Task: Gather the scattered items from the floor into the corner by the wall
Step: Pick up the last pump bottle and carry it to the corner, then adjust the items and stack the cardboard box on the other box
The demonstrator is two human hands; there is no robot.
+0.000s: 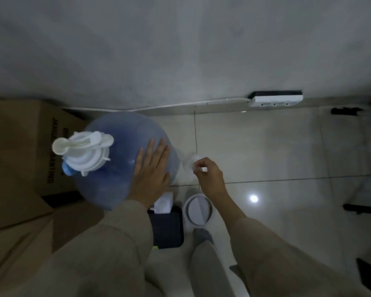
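A big blue water jug (116, 151) with a white pump (84, 150) on its neck stands near the wall, beside a cardboard box. My left hand (151, 170) lies flat on the jug's shoulder, fingers straight. Just right of the jug my right hand (208, 172) pinches a small clear plastic bottle (190, 162) with a white cap, held low over the tiled floor. Below the hands stand a round white container (197, 209), a dark blue bin (167, 228) and a white box (164, 200).
Cardboard boxes (22, 151) fill the left side. A white power strip (275, 99) with its cable runs along the wall base. Black furniture feet (358, 209) stand at the right. My socked foot (202, 235) is by the white container. Glossy tiles (276, 146) stretch to the right.
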